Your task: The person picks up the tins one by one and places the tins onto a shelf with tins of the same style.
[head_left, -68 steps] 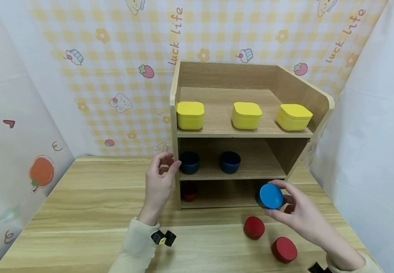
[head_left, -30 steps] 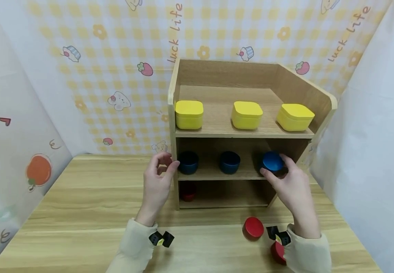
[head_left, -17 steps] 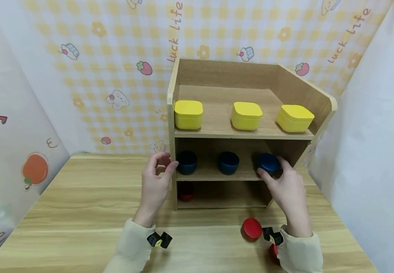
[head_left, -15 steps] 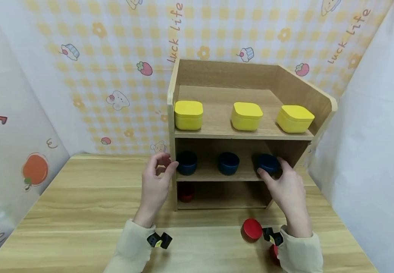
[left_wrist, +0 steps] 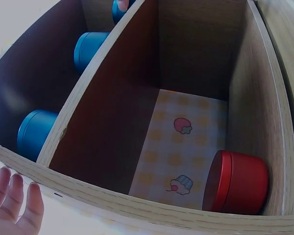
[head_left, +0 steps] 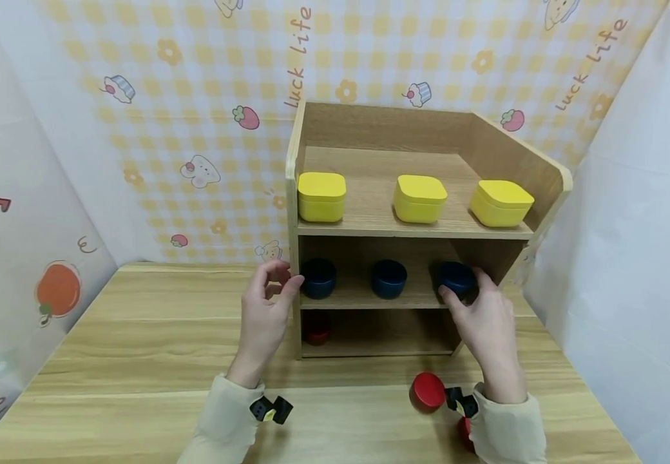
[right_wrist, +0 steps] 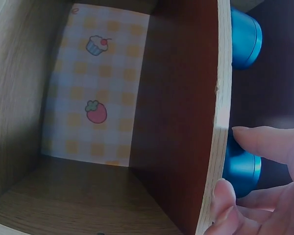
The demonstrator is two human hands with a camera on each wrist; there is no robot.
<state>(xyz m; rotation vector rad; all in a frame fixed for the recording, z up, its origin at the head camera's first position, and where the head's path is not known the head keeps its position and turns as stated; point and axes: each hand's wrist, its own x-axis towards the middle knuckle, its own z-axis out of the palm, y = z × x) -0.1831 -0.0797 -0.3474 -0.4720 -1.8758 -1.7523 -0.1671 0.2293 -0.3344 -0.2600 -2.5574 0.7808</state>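
My right hand (head_left: pixel 490 325) grips a round blue tin (head_left: pixel 455 274) at the right end of the middle shelf, thumb on its left and fingers on its right. The tin sits level, lid up. Two more blue tins, a middle one (head_left: pixel 389 279) and a left one (head_left: pixel 318 278), share that shelf. At the left side panel of the small wooden shelf unit (head_left: pixel 364 229), my left hand (head_left: pixel 267 316) holds the panel's front edge between thumb and curled fingers. In the left wrist view, a red tin (left_wrist: pixel 245 183) stands in the corner of the bottom compartment.
Three yellow square tins, left (head_left: pixel 321 198), middle (head_left: pixel 419 200) and right (head_left: pixel 500 203), line the top shelf's front. On the wooden table (head_left: pixel 138 361) before the unit lies a red tin (head_left: pixel 427 392); another red tin (head_left: pixel 465 433) is partly hidden by the right sleeve.
My right hand has carried the blue tin up from before the bottom shelf onto the middle shelf, tilting it level. It has barely moved in the last half second. The left hand stays put.
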